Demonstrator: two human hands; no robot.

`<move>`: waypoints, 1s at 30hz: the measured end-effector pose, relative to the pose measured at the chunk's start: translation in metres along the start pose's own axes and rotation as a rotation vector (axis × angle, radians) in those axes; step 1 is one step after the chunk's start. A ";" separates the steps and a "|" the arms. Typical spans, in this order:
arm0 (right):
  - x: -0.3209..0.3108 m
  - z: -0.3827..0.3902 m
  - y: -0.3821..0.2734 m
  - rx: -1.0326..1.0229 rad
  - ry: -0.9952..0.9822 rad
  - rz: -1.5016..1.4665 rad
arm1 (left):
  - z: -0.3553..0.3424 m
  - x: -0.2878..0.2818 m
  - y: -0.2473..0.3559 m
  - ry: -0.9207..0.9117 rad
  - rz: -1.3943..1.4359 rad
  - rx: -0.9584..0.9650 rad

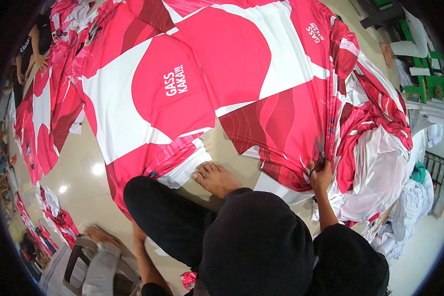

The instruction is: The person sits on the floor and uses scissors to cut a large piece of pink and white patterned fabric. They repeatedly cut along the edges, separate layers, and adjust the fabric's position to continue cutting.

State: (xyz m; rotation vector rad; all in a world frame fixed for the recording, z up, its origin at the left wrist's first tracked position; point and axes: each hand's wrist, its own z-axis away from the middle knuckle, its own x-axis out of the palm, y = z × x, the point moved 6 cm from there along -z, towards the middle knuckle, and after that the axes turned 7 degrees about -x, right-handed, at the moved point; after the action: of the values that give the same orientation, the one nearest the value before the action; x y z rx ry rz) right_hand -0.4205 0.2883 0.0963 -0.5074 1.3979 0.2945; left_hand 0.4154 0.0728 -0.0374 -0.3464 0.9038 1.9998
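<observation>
A wide sheet of printed pink, white and maroon fabric [227, 54] lies spread over the floor in front of me. At its right part my right hand [321, 177] is closed round the handles of a pair of scissors [321, 150], whose blades point away from me over the pink cloth. My left hand [139, 232] is low beside my bent knee, close to the fabric's near left edge. Its fingers are hidden behind the knee and cloth. Whether the scissor blades are apart is too small to tell.
Bunched pink and white cloth [375, 153] is heaped at the right. My bare foot [217, 178] rests near the fabric's edge. Another person's hand [40, 61] is at the far left, and a seated person's foot [102, 235] lower left. A green metal frame [424, 81] stands far right.
</observation>
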 end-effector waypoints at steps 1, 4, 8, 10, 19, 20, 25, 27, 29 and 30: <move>-0.007 -0.011 -0.010 -0.007 0.087 0.045 | -0.016 -0.029 0.030 0.089 -0.091 0.020; -0.010 -0.075 -0.064 -0.217 0.227 -0.260 | -0.058 -0.115 0.159 0.580 -0.163 0.165; 0.018 -0.203 -0.166 -0.460 0.277 -0.443 | -0.131 -0.131 0.331 0.546 -0.126 0.507; 0.030 -0.261 -0.220 -0.553 0.339 -0.423 | -0.166 -0.116 0.395 0.479 -0.183 0.713; 0.054 -0.414 -0.334 -0.687 0.291 -0.201 | -0.311 -0.108 0.427 0.547 -0.218 0.487; 0.057 -0.420 -0.332 -0.699 0.299 -0.149 | -0.320 -0.109 0.418 0.580 -0.254 0.423; 0.060 -0.435 -0.290 -0.565 0.304 -0.112 | -0.338 -0.117 0.395 0.766 -0.465 0.375; 0.058 -0.435 -0.276 -0.525 0.291 -0.102 | -0.344 -0.123 0.393 0.797 -0.497 0.382; 0.055 -0.435 -0.268 -0.475 0.283 -0.087 | -0.348 -0.130 0.393 0.822 -0.528 0.383; 0.053 -0.434 -0.271 -0.519 0.302 -0.087 | -0.348 -0.133 0.394 0.835 -0.518 0.404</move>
State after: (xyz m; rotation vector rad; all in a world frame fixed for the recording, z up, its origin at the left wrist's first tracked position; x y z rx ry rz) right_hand -0.6536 -0.1681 0.0494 -1.0721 1.5867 0.5312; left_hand 0.1345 -0.3905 -0.0238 -1.0956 1.5040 1.1304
